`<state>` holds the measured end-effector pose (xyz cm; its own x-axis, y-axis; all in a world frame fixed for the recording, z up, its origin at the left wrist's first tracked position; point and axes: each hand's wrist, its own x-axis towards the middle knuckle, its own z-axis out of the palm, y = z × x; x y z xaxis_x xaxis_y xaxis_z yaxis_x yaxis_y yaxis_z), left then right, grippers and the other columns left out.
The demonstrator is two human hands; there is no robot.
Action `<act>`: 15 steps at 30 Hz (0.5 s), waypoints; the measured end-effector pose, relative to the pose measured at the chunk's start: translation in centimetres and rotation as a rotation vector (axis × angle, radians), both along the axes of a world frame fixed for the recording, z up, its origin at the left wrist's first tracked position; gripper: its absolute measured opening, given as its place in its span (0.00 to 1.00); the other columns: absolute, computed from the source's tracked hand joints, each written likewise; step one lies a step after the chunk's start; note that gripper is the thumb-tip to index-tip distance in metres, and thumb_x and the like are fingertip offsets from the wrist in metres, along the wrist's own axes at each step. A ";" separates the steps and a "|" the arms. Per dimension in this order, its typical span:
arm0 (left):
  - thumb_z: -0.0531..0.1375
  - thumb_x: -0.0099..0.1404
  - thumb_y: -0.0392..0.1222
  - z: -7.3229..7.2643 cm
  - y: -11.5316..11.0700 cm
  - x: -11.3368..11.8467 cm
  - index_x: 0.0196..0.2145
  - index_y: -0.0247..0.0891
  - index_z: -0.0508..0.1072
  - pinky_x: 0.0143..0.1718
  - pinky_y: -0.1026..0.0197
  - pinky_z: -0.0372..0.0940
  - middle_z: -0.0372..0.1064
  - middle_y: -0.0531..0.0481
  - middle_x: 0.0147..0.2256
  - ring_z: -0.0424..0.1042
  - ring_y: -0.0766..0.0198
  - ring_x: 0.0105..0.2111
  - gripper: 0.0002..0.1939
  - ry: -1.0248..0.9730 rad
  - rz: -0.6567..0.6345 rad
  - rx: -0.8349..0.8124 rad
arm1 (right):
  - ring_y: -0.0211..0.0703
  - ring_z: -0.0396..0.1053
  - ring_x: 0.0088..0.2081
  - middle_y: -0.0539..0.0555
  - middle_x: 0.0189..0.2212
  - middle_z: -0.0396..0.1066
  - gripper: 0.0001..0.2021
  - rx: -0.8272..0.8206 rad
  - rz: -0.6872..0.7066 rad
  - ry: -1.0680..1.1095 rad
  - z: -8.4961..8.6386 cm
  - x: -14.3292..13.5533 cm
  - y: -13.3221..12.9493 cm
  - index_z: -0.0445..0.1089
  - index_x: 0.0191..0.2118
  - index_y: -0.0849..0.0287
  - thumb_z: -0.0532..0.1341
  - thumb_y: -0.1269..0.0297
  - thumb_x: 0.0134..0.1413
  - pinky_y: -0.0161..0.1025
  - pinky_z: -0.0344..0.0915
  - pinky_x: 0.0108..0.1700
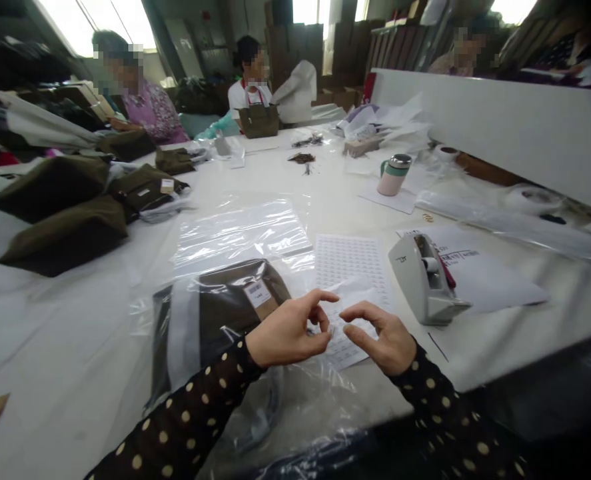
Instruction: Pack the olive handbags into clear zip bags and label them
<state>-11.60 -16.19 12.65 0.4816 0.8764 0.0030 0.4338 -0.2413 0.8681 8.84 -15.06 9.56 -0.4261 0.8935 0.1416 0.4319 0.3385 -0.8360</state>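
Note:
An olive bag (225, 300) in clear plastic lies on the white table, with a barcode tag (258, 293) showing through. Over its right edge is my left hand (292, 330), its thumb and fingers curved apart, with a tiny pale bit by the thumb tip that I cannot make out. Just to the right, my right hand (382, 337) has thumb and index finger spread, with nothing visible between them. The two hands do not touch. Beneath and beyond them lies a printed sheet of small labels (348, 257), with a blank white slip partly over it.
A grey tape dispenser (420, 283) stands right of the label sheet, on papers with handwriting. Farther back is a pink and green cup (394, 175). Several olive bags (65, 233) lie at the left. People sit around the table's far side; a white panel (500, 127) borders the right.

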 end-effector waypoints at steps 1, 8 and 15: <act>0.57 0.55 0.33 0.6 -0.8 -0.9 0.54 0.39 0.55 0.32 0.64 0.63 0.68 0.54 0.30 0.66 0.68 0.28 0.29 0.042 -0.010 0.044 | 0.43 0.67 0.36 0.53 0.32 0.70 0.10 0.009 0.038 -0.001 0.6 -1.3 -0.2 0.69 0.36 0.56 0.58 0.56 0.51 0.42 0.64 0.41; 0.55 0.50 0.29 3.7 -6.6 -6.7 0.60 0.35 0.45 0.45 0.54 0.60 0.69 0.48 0.36 0.65 0.59 0.39 0.40 0.336 0.001 0.274 | 0.40 0.63 0.26 0.50 0.21 0.66 0.07 0.295 0.270 -0.170 2.1 -9.6 -2.8 0.68 0.24 0.56 0.58 0.61 0.48 0.39 0.60 0.32; 0.58 0.57 0.37 2.1 -12.2 -13.7 0.59 0.40 0.50 0.48 0.55 0.61 0.66 0.45 0.46 0.65 0.59 0.44 0.33 0.220 0.495 0.308 | 0.37 0.62 0.22 0.51 0.19 0.66 0.09 0.151 0.277 -0.028 3.1 -15.9 -4.0 0.68 0.23 0.57 0.59 0.59 0.49 0.37 0.58 0.25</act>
<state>-25.27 -28.36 14.79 0.0366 0.9705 0.2384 0.7193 -0.1912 0.6679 -7.10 -19.04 12.64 -0.6559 0.7128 0.2485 0.3284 0.5658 -0.7563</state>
